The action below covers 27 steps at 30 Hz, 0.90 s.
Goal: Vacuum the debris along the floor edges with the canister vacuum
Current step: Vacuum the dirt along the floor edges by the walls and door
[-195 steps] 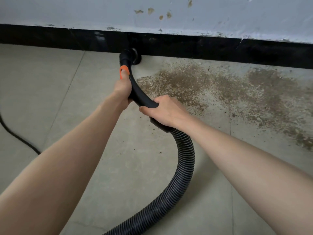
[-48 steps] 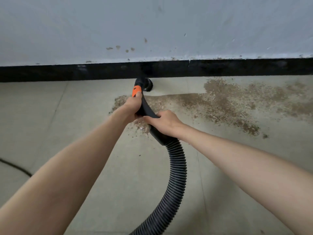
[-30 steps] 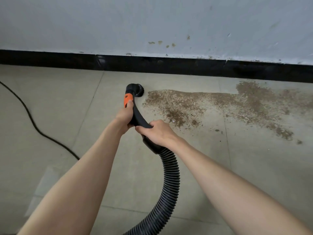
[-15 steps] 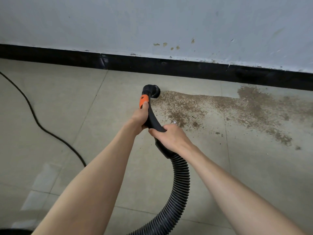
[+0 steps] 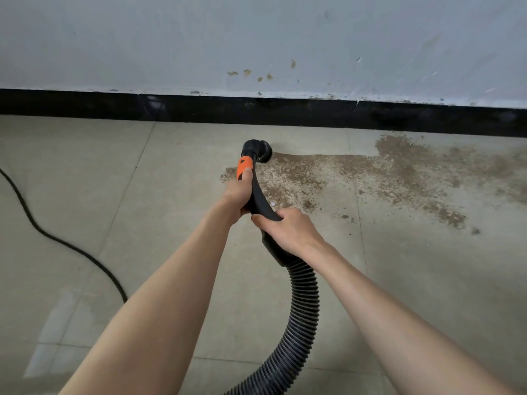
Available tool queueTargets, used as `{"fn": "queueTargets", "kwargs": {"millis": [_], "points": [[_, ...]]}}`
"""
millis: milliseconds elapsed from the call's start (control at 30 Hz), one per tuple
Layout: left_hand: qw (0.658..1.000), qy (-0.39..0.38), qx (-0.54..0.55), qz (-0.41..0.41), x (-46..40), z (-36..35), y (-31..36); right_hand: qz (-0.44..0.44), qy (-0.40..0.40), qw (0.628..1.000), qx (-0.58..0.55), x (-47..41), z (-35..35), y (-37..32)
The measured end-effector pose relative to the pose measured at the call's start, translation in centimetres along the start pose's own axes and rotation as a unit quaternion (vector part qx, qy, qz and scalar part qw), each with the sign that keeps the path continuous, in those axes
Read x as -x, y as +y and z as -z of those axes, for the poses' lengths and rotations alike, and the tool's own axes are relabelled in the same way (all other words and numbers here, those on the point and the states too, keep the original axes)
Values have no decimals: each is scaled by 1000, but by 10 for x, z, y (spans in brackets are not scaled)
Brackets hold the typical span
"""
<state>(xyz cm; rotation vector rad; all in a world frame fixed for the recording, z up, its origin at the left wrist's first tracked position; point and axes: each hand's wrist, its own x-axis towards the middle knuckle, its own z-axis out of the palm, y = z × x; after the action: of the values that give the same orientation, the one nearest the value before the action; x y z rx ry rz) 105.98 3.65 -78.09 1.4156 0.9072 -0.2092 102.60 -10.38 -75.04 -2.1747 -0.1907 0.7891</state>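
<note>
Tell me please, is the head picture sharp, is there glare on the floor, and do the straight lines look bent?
In the head view, the left hand and right hand on the hose handle are sharp, as is the debris; pale glare streaks lie on the floor tiles at lower left; the black baseboard bows slightly from the wide-angle lens; the light is soft, with only faint shadows.

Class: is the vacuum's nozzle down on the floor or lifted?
Apparently down: the nozzle meets the floor at the debris edge.
</note>
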Motion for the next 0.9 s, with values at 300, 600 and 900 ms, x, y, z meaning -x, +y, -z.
{"fn": "queueTargets", "kwargs": {"millis": [300, 600, 900], "points": [[999, -34, -34, -7, -1, -43, -6, -24, 35, 999, -6, 12, 23, 29], [995, -79, -65, -16, 1, -96, -6, -59, 76, 995, -9, 22, 54, 57], [987, -129, -97, -30, 3, -158, 5, -90, 119, 988, -36, 25, 97, 86]]}}
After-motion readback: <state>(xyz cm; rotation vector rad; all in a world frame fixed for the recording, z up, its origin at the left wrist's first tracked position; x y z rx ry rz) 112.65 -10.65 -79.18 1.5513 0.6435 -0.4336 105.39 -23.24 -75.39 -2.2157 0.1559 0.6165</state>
